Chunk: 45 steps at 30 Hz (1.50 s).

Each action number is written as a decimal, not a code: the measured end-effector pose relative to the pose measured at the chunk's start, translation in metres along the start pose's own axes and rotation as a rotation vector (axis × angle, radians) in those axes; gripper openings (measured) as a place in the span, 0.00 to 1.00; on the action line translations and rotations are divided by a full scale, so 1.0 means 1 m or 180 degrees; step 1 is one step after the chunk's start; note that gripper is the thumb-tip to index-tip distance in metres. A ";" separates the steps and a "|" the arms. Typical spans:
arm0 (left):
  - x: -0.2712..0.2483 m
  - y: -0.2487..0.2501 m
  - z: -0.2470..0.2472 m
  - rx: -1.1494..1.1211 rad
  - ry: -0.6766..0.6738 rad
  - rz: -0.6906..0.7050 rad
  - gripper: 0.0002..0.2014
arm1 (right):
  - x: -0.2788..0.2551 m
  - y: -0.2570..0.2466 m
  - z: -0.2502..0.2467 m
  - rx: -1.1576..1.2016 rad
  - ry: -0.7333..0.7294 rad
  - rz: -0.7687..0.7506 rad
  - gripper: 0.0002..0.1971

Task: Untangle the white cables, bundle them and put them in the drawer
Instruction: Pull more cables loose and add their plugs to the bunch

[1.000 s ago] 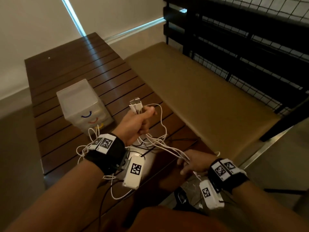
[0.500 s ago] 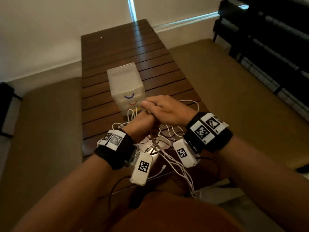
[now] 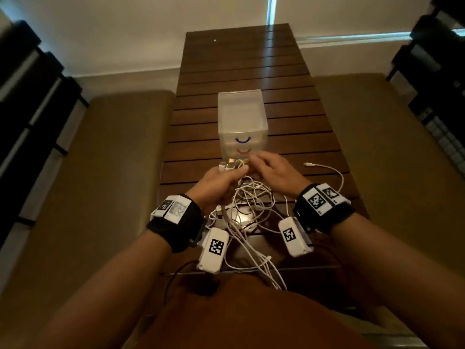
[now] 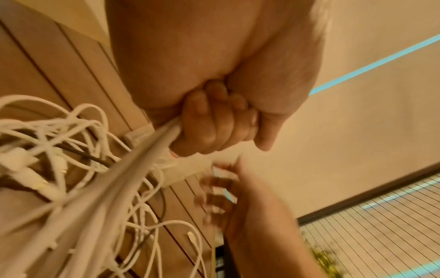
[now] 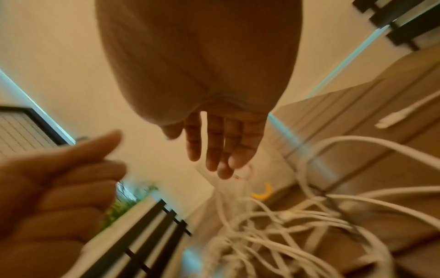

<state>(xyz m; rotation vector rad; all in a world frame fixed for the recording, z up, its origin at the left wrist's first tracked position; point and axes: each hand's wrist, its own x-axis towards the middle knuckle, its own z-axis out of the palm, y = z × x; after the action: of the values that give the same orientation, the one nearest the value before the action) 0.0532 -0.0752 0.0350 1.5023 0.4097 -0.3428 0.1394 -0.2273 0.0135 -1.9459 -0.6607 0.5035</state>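
A tangle of white cables (image 3: 251, 205) lies on the dark slatted table (image 3: 251, 71) and trails off its near edge. My left hand (image 3: 216, 182) grips a bunch of these cables (image 4: 152, 148) in a fist, plug ends (image 3: 227, 167) sticking out past the thumb. My right hand (image 3: 271, 170) hovers just right of it with straight, relaxed fingers (image 5: 214, 150), holding nothing. A small translucent drawer unit (image 3: 241, 122) with curved coloured handles stands just beyond both hands; its drawers look shut.
One cable end with a plug (image 3: 308, 164) lies loose on the table to the right of my right hand. Tan cushioned benches (image 3: 113, 172) flank the table. Dark shelving (image 3: 30, 96) stands at both sides.
The view has swung to face the table squarely. My right hand came up from the low cables, met the left hand, and has now drawn slightly right, open. The left hand keeps its grip.
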 end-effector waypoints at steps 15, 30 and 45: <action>0.006 -0.042 -0.025 -0.0432 0.0495 -0.0032 0.06 | -0.004 0.040 0.016 -0.0363 -0.0475 0.1049 0.08; 0.016 -0.047 -0.012 -0.1457 0.0114 0.0262 0.18 | -0.012 -0.012 0.029 0.1469 -0.0600 0.0898 0.05; 0.023 -0.033 -0.006 -0.1259 0.0725 0.0195 0.15 | -0.015 -0.010 0.038 0.0830 -0.0663 0.0898 0.09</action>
<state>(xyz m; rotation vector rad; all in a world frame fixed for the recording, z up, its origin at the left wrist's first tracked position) 0.0575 -0.0701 -0.0052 1.1646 0.5746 -0.0353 0.1031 -0.2076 0.0067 -1.7591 -0.4243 0.9307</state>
